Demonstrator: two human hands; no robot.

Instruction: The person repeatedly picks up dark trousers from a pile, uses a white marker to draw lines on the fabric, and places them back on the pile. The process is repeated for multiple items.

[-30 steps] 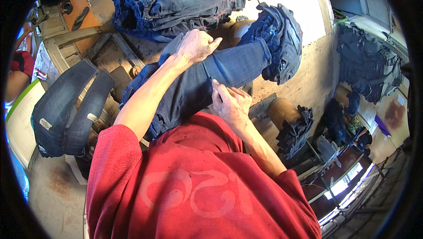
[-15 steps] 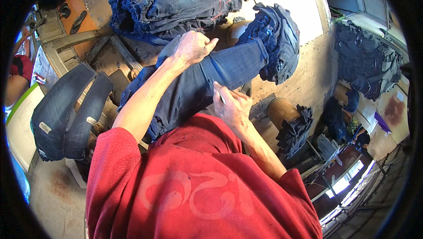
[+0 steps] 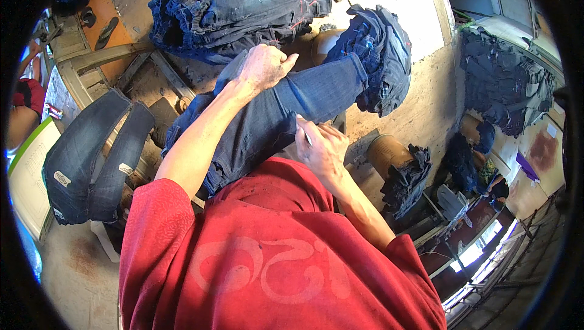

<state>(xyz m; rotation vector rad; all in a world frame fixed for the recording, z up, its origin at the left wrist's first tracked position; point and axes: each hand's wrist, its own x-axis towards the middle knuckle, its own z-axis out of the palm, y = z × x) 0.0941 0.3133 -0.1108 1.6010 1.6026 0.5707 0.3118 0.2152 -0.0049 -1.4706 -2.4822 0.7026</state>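
A pair of dark blue jeans (image 3: pixel 255 129) lies in front of me, one leg (image 3: pixel 325 91) stretched to the right over a support that the cloth hides. My left hand (image 3: pixel 263 68) is closed in a fist at the far edge of that leg, fingers curled in against the denim and thumb sticking out to the right. What lies under its fingers is hidden. At the near edge of the leg, my right hand (image 3: pixel 325 147) is closed in a pinch on a small, slim, pale tool (image 3: pixel 308 139). The tool's tip is near the cloth; its kind is too small to tell.
Jeans are piled (image 3: pixel 243 13) at the far side; more denim hangs in a bunch (image 3: pixel 383 56) to the right. Dark jeans (image 3: pixel 91 159) drape at left beside a wooden frame (image 3: pixel 106 56). A round post (image 3: pixel 389 155) stands at right, and dark garments (image 3: pixel 502 80) lie beyond.
Both hands stay almost in place on the jeans. The whole view has shifted very slightly; no hold has visibly changed.
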